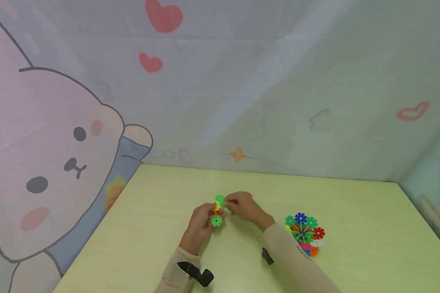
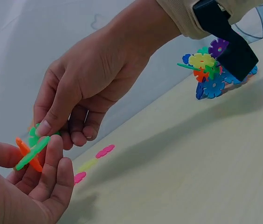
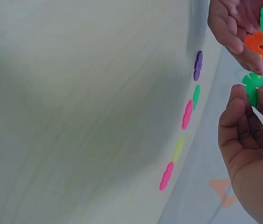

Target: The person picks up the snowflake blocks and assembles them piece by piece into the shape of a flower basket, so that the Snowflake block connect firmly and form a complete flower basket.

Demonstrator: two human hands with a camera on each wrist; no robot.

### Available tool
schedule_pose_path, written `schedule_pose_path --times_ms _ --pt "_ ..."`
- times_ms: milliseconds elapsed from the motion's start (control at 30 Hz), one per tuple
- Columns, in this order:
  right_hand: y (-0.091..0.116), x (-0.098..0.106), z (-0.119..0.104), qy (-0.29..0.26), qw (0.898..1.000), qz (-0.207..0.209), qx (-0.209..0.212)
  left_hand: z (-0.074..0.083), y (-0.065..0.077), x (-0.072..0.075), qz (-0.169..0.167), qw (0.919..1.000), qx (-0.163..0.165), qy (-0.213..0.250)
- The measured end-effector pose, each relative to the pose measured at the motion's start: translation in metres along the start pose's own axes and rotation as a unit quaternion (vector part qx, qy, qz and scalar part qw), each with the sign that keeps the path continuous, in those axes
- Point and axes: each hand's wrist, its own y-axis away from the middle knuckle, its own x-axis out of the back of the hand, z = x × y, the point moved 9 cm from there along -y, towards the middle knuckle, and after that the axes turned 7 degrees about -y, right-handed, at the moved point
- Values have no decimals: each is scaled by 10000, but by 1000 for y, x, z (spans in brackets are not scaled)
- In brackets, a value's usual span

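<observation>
My left hand holds a small chain of joined snowflake discs over the table. Among its pieces are a green disc, an orange disc set crosswise to it, and a yellow disc. From the right, my right hand pinches another green disc between thumb and fingertips. That disc is right beside the chain, and fingers partly hide where they meet. In the left wrist view the right hand reaches over the upturned left palm.
A ball-like cluster of many-coloured snowflake discs stands on the table right of the right forearm. Several loose discs lie in a row behind the hands, including a purple one, a pink one and a yellow one. A printed curtain hangs behind.
</observation>
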Motion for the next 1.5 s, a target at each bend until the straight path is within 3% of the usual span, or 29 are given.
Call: schedule_pose_path --times_ms 367,967,1167,1500 --pt "1 0 3 2 9989 472 -24 4 -3 -6 -156 9994 42 298" --pt "2 -4 0 555 9967 522 265 -4 -4 -5 -107 9996 99 233" --pt "3 -3 1 735 9963 324 311 -9 -2 -5 -126 9993 266 213" --pt "3 0 4 298 9994 -17 171 -11 2 -1 19 9993 379 75"
